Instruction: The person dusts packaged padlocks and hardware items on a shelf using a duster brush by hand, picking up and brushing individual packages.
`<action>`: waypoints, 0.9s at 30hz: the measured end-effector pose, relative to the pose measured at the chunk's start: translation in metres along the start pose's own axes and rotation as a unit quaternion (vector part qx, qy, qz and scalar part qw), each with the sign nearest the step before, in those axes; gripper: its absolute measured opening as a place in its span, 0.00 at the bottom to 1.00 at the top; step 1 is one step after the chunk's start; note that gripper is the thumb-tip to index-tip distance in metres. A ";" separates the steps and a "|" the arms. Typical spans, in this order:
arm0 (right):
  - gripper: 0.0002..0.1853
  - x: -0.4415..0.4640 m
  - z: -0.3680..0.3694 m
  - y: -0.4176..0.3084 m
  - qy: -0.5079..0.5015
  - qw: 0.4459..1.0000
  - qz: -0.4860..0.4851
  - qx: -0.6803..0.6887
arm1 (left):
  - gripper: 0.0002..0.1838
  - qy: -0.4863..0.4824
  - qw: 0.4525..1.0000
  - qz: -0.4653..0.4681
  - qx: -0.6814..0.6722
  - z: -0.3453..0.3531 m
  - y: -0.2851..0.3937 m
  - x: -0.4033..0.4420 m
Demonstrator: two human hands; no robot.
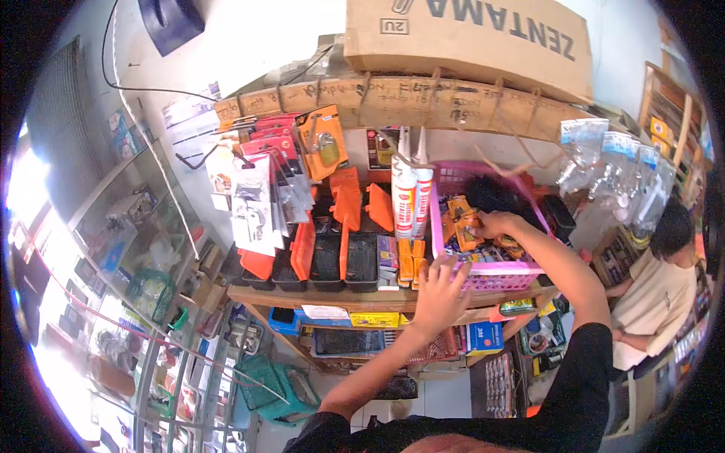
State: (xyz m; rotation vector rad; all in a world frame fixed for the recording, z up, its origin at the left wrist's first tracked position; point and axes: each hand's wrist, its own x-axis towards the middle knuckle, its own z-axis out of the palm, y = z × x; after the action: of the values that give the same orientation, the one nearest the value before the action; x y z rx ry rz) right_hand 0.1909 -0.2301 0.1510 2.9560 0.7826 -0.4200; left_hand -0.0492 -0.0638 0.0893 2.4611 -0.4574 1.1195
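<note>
The orange packet sits inside the pink basket, its long axis running from about 11 to 5 o'clock. The person's right hand is nearer, its fingers pinched on the packet's 3 o'clock edge. From the left hand, spread wide at the basket's 7 o'clock corner, the packet lies between 12 and 1; 2 white tubes stand at its 10.

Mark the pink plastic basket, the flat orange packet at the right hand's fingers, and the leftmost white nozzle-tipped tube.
Pink plastic basket [500,281], head view: front wall.
Flat orange packet [463,225], head view: printed face.
Leftmost white nozzle-tipped tube [403,198], head view: body.
</note>
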 end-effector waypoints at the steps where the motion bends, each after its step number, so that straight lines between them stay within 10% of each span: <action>1: 0.45 0.011 0.005 0.003 0.000 1.000 -0.013 0.000 | 0.29 -0.003 1.000 -0.010 -0.001 -0.001 0.000 0.000; 7: 0.46 -0.007 -0.036 -0.045 -0.109 0.993 -0.044 -0.026 | 0.27 -0.003 0.999 -0.013 -0.036 0.001 -0.006 -0.004; 12: 0.24 0.015 0.002 -0.026 0.136 0.987 0.059 -0.068 | 0.26 0.022 0.999 -0.017 -0.038 0.010 -0.007 -0.001; 18: 0.37 0.001 -0.031 -0.029 0.050 0.994 0.084 0.048 | 0.25 0.022 0.998 -0.017 -0.063 0.006 -0.008 0.002; 27: 0.23 -0.078 -0.071 -0.045 0.279 0.949 -0.060 0.136 | 0.27 0.003 0.999 -0.002 -0.044 -0.009 -0.006 0.004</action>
State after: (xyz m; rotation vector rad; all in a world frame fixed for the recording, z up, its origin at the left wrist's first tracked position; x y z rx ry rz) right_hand 0.1211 -0.2196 0.2417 3.3378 1.0250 0.3624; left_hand -0.0496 -0.0545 0.0963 2.3816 -0.4880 1.0812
